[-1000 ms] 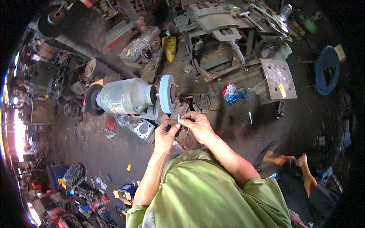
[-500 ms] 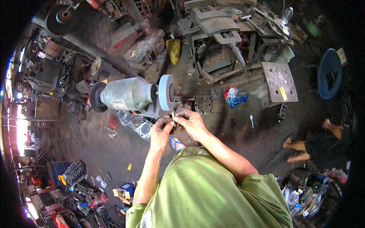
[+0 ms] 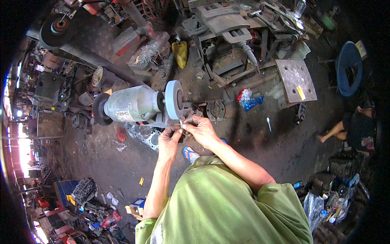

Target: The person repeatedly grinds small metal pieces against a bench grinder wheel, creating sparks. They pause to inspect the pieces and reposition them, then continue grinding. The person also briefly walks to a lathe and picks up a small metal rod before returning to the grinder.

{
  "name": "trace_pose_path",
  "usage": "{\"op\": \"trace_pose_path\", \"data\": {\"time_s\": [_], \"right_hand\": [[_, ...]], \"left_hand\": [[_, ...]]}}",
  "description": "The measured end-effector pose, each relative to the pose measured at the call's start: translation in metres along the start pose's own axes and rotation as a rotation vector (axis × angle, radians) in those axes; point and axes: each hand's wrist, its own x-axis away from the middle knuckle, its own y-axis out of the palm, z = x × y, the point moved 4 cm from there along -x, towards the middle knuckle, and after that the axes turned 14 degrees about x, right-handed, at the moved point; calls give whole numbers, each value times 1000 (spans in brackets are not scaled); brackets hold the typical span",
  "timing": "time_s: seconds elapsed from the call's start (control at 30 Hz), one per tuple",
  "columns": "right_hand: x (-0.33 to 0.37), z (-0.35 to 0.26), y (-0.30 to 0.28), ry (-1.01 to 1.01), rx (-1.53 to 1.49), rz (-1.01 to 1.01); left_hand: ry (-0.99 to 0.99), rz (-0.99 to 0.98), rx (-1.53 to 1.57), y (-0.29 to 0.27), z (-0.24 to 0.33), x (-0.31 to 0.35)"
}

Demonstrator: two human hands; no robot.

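A grey bench grinder (image 3: 132, 103) stands in front of me, with a pale blue grinding wheel (image 3: 171, 99) on its right end and a dark wheel (image 3: 100, 109) on its left. Just below the blue wheel's near rim, my right hand (image 3: 202, 131) pinches a small, thin, light-coloured metal piece (image 3: 181, 122). Close against it, the fingertips of my left hand (image 3: 168, 141) are closed on the lower end of the same piece. Its tip points up at the wheel; whether they touch I cannot tell. Fingers hide most of the piece.
A flat engine gasket-like plate (image 3: 148, 136) lies under the grinder. Beyond are a yellow scoop-shaped thing (image 3: 179, 54), a cluttered metal workbench (image 3: 225, 28) and a square plate with holes (image 3: 294, 81). Another person's leg (image 3: 335, 131) shows at right. Scrap piles (image 3: 93, 215) lie lower left.
My view has shifted slightly. Both hands have brought the metal piece a little nearer the blue wheel's rim. The other person at right has moved farther to the right.
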Motion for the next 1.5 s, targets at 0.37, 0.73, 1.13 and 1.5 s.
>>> {"op": "trace_pose_path", "data": {"time_s": [0.37,0.73,1.13,1.5], "right_hand": [[-2,0,2,-36,50,34],[-4,1,2,-46,91,51],[-8,9,1,-72,135,61],[-6,6,0,-35,141,52]], "left_hand": [[-13,-6,-38,0,5,-1],[-18,-20,-40,-4,2,-3],[-15,-2,-35,-2,2,-2],[-24,-2,-44,2,5,1]]}}
